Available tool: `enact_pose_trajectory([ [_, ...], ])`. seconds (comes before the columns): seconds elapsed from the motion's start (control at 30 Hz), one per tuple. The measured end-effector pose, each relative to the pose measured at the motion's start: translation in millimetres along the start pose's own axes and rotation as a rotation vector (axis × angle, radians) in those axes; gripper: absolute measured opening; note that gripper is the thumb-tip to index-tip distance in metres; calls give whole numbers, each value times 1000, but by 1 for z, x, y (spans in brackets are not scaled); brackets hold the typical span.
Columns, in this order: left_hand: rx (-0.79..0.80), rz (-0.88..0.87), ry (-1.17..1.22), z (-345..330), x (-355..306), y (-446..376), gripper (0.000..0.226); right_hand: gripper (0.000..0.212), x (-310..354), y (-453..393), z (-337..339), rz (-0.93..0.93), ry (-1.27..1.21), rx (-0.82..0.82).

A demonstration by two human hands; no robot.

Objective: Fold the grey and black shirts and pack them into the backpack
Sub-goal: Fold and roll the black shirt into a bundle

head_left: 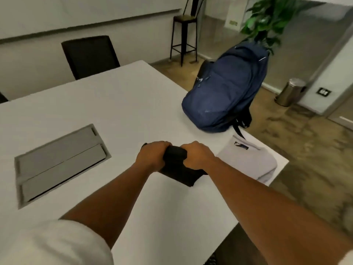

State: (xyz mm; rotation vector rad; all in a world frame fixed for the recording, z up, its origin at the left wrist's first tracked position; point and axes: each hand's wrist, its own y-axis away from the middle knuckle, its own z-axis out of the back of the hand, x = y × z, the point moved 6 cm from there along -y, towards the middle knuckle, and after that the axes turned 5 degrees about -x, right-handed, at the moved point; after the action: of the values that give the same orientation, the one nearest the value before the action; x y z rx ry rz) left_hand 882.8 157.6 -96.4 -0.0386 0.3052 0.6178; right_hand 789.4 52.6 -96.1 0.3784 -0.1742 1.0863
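A folded black shirt (181, 169) is held just above the white table (118, 104), gripped from both sides. My left hand (152, 155) clasps its left edge and my right hand (196, 156) clasps its right edge. A folded grey shirt (252, 161) with a dark neck label lies at the table's right corner, just right of my right hand. The navy backpack (225, 92) stands upright on the table's right edge beyond both shirts, its straps hanging toward the grey shirt. Its zips look closed from here.
A grey cable hatch (59, 161) is set into the table at the left. A black chair (89, 56) stands at the far side. A black stool (184, 35), a green plant (271, 22) and a steel bin (291, 91) stand on the floor beyond.
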Motion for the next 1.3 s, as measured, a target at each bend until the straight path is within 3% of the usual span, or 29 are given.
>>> enact_pose_trajectory([
  [0.33, 20, -342, 31, 2, -178, -145, 53, 31, -174, 8, 124, -274, 81, -107],
  [0.6, -151, -550, 106, -30, -282, -214, 63, 45, -270, 26, 162, -513, 224, -278],
  [0.73, -88, -602, 73, -102, -276, -226, 76, 62, -299, 17, 96, -559, 250, -239],
  [0.87, 217, -584, -29, -188, -235, -197, 87, 77, -296, 19, -14, -567, 108, 28],
  [0.93, 315, -588, -77, -215, -215, -185, 93, 80, -286, 22, -51, -572, 39, 78],
  [1.13, 399, -607, 25, -233, -193, -182, 95, 66, -284, 22, -63, -524, 70, -32],
  [1.2, 408, -524, 164, -232, -190, -190, 77, 51, -290, 20, -50, -512, 79, -251],
  [1.3, 192, -241, 400, -217, -190, -212, 51, 41, -306, 13, -33, -536, 75, -494],
])
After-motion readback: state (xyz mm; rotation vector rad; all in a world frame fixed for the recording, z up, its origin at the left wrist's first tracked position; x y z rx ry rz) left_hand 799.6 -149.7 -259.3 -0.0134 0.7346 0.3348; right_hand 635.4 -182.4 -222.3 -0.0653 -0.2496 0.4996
